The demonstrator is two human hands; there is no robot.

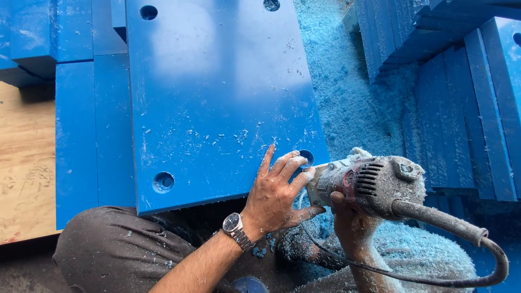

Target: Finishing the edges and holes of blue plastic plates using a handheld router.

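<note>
Knees and dusty trousers (pixel 108 249) fill the near edge, where the person crouches against a thick blue plastic slab (pixel 217 97). Just past them the left hand (pixel 274 192), a wristwatch (pixel 234 225) on its wrist, lies flat with fingers spread on the slab's near right corner, fingertips beside a round hole (pixel 306 157); it presses down and grips nothing. Right beside it the right hand (pixel 347 222) is wrapped firmly around the body of a shaving-caked electric hand tool (pixel 369 182), whose nose meets the slab's right edge at that corner, touching the left fingers. Its cable (pixel 461 228) loops away to the right.

By the look of it, the edge by the corner hole is being trimmed; going on would call for a steady left hand and fingers kept clear of the tool's nose.

Farther out, another hole (pixel 163 182) sits near the front edge and two more at the far end. Blue shavings (pixel 347 92) pile beyond, with stacked blue slabs (pixel 467 108) on the right and a plywood board (pixel 24 163) on the left.
</note>
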